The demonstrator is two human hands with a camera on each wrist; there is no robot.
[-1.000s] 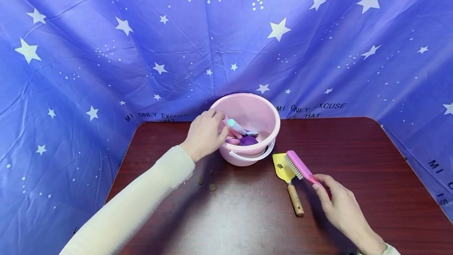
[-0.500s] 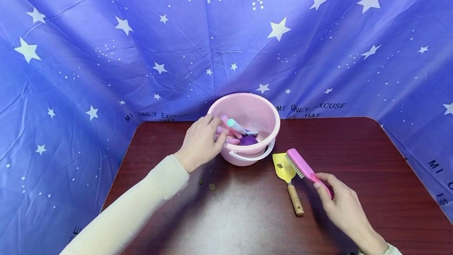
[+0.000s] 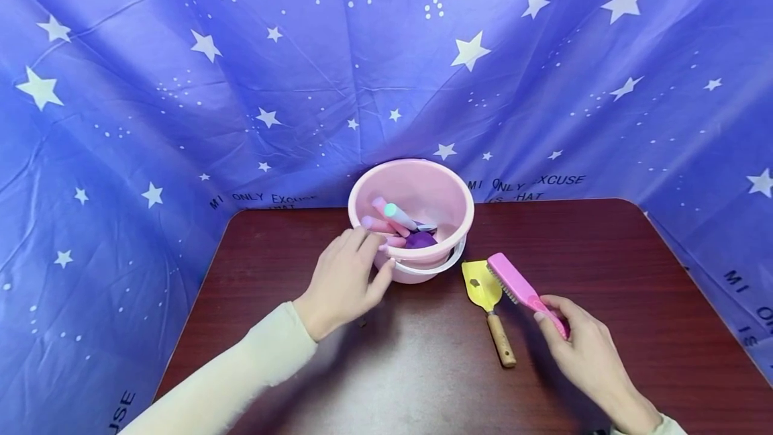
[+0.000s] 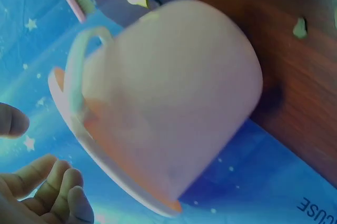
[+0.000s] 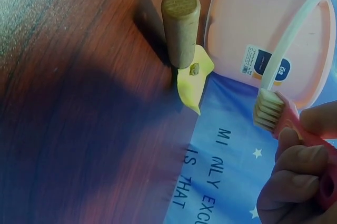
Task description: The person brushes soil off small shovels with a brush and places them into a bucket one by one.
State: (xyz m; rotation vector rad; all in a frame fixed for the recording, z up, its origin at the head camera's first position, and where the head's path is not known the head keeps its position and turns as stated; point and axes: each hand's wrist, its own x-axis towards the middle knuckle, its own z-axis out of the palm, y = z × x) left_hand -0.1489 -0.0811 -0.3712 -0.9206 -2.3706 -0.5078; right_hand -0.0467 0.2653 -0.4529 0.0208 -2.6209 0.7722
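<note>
A pink bucket (image 3: 417, 183) with a white handle stands at the back middle of the table. Inside lie several pastel-handled things, among them a white-and-turquoise handle (image 3: 401, 216) and a purple piece (image 3: 420, 240). Just outside its near left rim is my left hand (image 3: 341, 280), fingers loosely bent; in the left wrist view they hold nothing and are apart from the bucket. My right hand (image 3: 586, 351) grips a pink brush (image 3: 516, 279) by its handle. Its bristles hang over a small yellow shovel (image 3: 481, 293) with a wooden handle, lying on the table with a small greenish bit (image 5: 195, 69) on its blade.
Small grey-green bits (image 4: 300, 28) lie on the dark brown table (image 3: 435, 381), mostly hidden by my left hand in the head view. A blue star-printed cloth (image 3: 302, 86) hangs behind the table and along its sides.
My left hand has drawn back from over the bucket toward me, now lower and outside the rim. The brush in my right hand has tipped slightly. The head view has shifted a little.
</note>
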